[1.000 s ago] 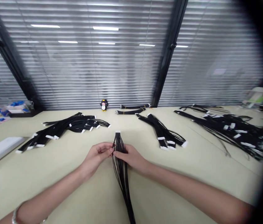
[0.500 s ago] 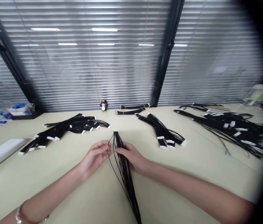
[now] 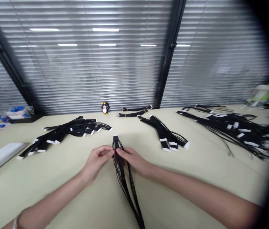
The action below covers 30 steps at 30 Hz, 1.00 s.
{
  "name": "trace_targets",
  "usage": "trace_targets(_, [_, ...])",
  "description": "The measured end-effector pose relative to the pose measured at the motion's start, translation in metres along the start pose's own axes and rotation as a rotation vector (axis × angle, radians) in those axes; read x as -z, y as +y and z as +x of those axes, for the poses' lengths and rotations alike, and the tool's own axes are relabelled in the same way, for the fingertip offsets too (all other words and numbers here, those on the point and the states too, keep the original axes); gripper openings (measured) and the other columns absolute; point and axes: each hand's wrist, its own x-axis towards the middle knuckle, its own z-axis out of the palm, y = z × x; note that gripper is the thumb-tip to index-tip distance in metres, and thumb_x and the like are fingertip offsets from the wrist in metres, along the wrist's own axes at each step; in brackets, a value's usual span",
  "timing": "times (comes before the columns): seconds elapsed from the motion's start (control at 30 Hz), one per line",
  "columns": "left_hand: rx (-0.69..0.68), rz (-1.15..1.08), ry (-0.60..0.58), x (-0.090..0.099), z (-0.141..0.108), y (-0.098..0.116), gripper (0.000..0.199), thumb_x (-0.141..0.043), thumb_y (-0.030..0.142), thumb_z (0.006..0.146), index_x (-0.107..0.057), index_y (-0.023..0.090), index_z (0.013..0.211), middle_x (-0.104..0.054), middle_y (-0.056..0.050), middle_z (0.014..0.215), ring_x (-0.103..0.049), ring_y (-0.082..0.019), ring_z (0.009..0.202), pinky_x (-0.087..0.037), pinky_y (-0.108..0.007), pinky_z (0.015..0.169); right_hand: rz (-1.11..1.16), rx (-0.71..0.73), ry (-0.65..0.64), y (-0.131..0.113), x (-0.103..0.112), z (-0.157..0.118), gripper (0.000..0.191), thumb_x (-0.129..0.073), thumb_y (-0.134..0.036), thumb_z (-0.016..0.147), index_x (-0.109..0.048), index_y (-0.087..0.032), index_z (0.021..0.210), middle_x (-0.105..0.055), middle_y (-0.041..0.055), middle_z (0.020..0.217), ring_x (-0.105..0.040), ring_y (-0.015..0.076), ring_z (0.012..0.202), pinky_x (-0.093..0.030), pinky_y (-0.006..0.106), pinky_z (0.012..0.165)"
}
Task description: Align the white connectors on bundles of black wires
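Between my two hands is a bundle of thin black wires [image 3: 125, 181], its white connector [image 3: 115, 135] pointing away from me at the far end. My left hand [image 3: 98, 160] pinches the wires' left side between thumb and fingertips, just below the connector. On the other side, my right hand [image 3: 132, 159] grips the same bundle, thumb on top and fingers partly hidden behind the wires. Below the hands the strands part into two groups, meet again, and run off the bottom edge of the view.
Black cables with white connectors lie in a left pile [image 3: 63, 132], a smaller right pile [image 3: 162, 128] and a large far-right heap [image 3: 239, 130]. Tied cable bundles [image 3: 134, 113] and a penguin figure [image 3: 105, 108] stand near the blinds. A white bar [image 3: 3, 159] lies at left.
My left hand has moved from a single wire held out at the left to pinching the bundle itself. The connector has shifted slightly left, and the strands have split into two groups.
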Motion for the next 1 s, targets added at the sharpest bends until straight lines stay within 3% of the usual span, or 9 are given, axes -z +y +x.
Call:
trace_targets(0.1, [-0.053,-0.002,0.028,-0.001,-0.001,0.001,0.028,-0.065,0.032,0.068,-0.050,0.015,0.084,-0.055,0.000,0.079,-0.052,-0.005,0.073,-0.042,-0.016,0.069,-0.088,0.008,0.011,-0.002,-0.001,-0.002,0.036,-0.052,-0.050,0.079,-0.056,-0.015,0.084,-0.052,0.0020,0.077,-0.045,0.0124,0.070,-0.035,0.023,0.063])
trace_targets(0.23, [-0.056,0.007,0.041,-0.003,-0.001,0.001,0.030,-0.066,0.033,0.067,-0.046,0.016,0.083,-0.050,0.003,0.067,-0.047,-0.004,0.061,-0.039,-0.014,0.058,-0.139,0.033,-0.027,-0.002,0.000,-0.001,0.028,-0.063,-0.038,0.072,-0.058,-0.015,0.087,-0.057,0.0017,0.083,-0.050,0.0140,0.076,-0.038,0.025,0.068])
trace_targets(0.37, [-0.016,-0.071,0.036,0.001,0.001,-0.001,0.032,-0.065,0.034,0.068,-0.054,0.014,0.092,-0.059,-0.002,0.077,-0.053,-0.006,0.066,-0.044,-0.018,0.065,0.022,0.012,-0.083,-0.002,0.001,0.000,0.025,-0.063,-0.032,0.073,-0.061,-0.014,0.090,-0.060,0.0031,0.085,-0.052,0.0137,0.076,-0.038,0.026,0.072])
trace_targets(0.5, [0.119,-0.189,-0.025,0.006,0.004,-0.002,0.034,-0.068,0.029,0.067,-0.058,0.013,0.095,-0.060,-0.005,0.090,-0.055,-0.005,0.073,-0.047,-0.017,0.072,0.202,-0.026,-0.086,-0.005,-0.001,-0.004,0.023,-0.066,-0.030,0.071,-0.061,-0.013,0.087,-0.059,0.0025,0.078,-0.051,0.0110,0.069,-0.037,0.024,0.067])
trace_targets(0.73, [0.195,-0.324,-0.134,0.008,0.005,-0.001,0.023,-0.064,0.025,0.071,-0.057,0.014,0.089,-0.056,-0.001,0.082,-0.054,-0.001,0.067,-0.048,-0.012,0.068,0.322,-0.069,-0.087,-0.009,-0.005,-0.010,0.026,-0.070,-0.028,0.068,-0.061,-0.011,0.086,-0.059,0.0037,0.077,-0.051,0.0108,0.069,-0.036,0.023,0.066])
trace_targets(1.0, [0.208,-0.374,-0.167,0.011,0.007,-0.002,0.018,-0.063,0.022,0.071,-0.052,0.013,0.084,-0.053,-0.001,0.077,-0.052,-0.002,0.064,-0.048,-0.014,0.065,0.353,-0.029,-0.100,-0.006,-0.005,-0.008,0.021,-0.068,-0.025,0.070,-0.061,-0.011,0.084,-0.057,0.0033,0.076,-0.049,0.0109,0.070,-0.035,0.024,0.068])
